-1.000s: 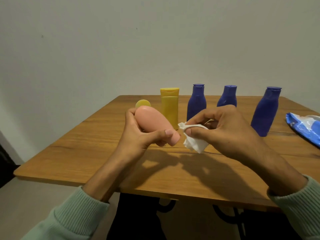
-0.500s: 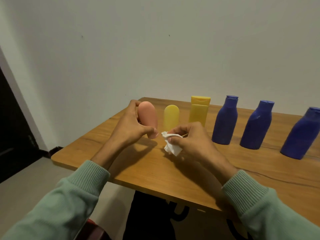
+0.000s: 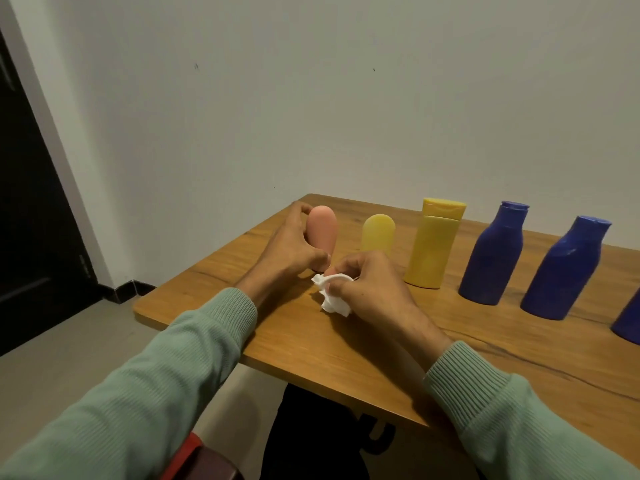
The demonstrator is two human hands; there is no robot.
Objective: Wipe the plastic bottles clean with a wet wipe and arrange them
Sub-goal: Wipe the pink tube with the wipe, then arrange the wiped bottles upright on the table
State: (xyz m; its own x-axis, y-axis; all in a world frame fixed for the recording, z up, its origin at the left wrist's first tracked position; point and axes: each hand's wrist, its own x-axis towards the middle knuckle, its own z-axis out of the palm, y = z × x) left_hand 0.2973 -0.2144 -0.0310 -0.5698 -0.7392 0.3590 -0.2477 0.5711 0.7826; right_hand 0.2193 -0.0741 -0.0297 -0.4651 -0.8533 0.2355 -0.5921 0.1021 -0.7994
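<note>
**A:** What is the room like?

**B:** A plain, matte, pale wall (image 3: 311, 98) with a dark door (image 3: 27, 202) at the far left. In front of it is a wooden table (image 3: 346, 358) with visible grain, a long dark crack line and a rounded corner.

**A:** What stands on it?

**B:** Take the capped yellow bottle (image 3: 433, 247) as the marker. It is smooth plastic with flat sides and a squared flip cap on top. Just left of it stands a rounded yellow bottle (image 3: 378, 233), shorter, with a domed top. To its right come the first blue bottle (image 3: 491, 258) and the second blue bottle (image 3: 561, 271), both with sloped shoulders and short necks. Farther right, a third blue bottle (image 3: 628, 323) is cut off by the frame edge.

**A:** Where is the pink bottle?

**B:** The pink bottle (image 3: 322, 230) is farthest left of the capped yellow bottle, beyond the rounded one. It is smooth and upright, with its domed end up. The left hand (image 3: 291, 251) grips it with fingers curled behind and the thumb across its lower front. The base is hidden, so I cannot tell whether it touches the table.

**A:** And the other hand?

**B:** The right hand (image 3: 370, 285) is in front and to the left of the capped yellow bottle. Its fingers are curled round a crumpled white wipe (image 3: 334, 299), and a twisted strand loops over the forefinger. The wipe is just beside the pink bottle's lower end, and I cannot tell if they touch. Both arms wear ribbed pale-green sleeves (image 3: 194, 341).
</note>
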